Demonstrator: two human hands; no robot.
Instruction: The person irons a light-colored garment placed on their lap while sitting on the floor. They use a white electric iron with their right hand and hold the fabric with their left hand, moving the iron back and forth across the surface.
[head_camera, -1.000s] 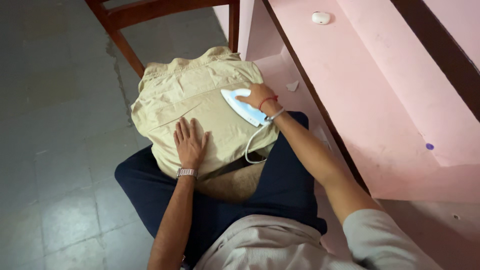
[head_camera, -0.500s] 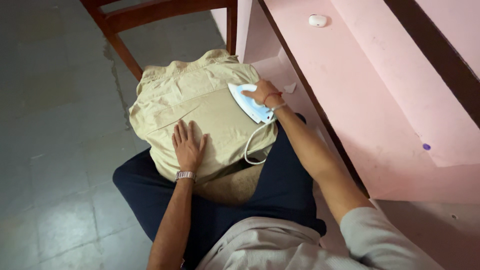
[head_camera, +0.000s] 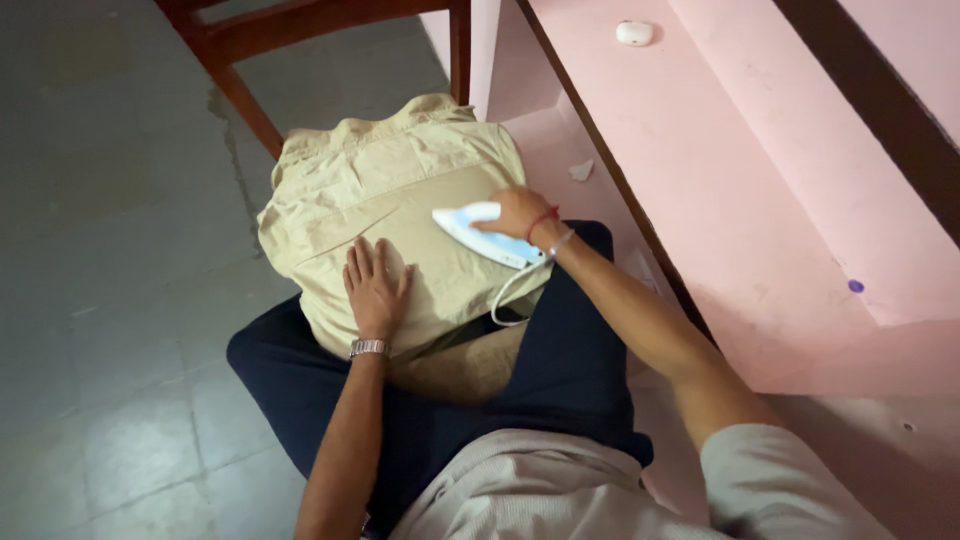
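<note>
A beige shirt (head_camera: 380, 200) lies spread over a cushion on my lap. My left hand (head_camera: 376, 286) rests flat on its near part, fingers apart, a metal watch on the wrist. A white and light blue iron (head_camera: 478, 238) sits on the shirt's right side, nose pointing left. My right hand (head_camera: 518, 212) grips its handle from above. The iron's white cord (head_camera: 508, 292) loops down off the shirt's right edge.
A pink ledge (head_camera: 700, 150) runs along the right, with a small white case (head_camera: 636, 33) on it at the top. A red-brown wooden chair (head_camera: 300, 30) stands just beyond the shirt. Grey tiled floor (head_camera: 110, 250) fills the left. My dark trousers (head_camera: 570, 360) show under the cushion.
My right hand slid the iron from the shirt's upper right edge down and to the left, toward the middle. My left hand has stayed put.
</note>
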